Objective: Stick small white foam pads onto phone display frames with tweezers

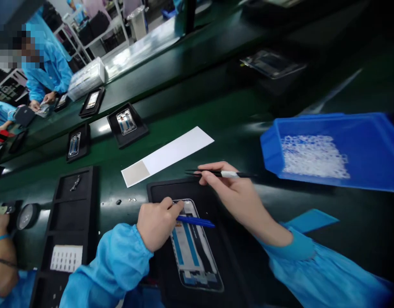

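My left hand (158, 220) is closed around a blue pen-like stick (197, 221), whose tapered end points right. That hand rests over the upper left of a phone frame (197, 252) with two blue strips inside. Beneath the frame lies a black tray (166, 273). Between the thumb and fingers of my right hand (235, 192) are black tweezers (229, 174) with a white band. Their tips point left, above the tray's far edge, apart from the phone frame. Whether the tips hold anything is too small to tell.
A white strip (180, 147) lies beyond the tray. On the right stands a blue bin (370, 149) of small white rings, with a blue sheet (312, 220) nearer. Left is a black compartment tray (52, 218). Trays with phone frames line the bench; a co-worker (46, 64) sits across.
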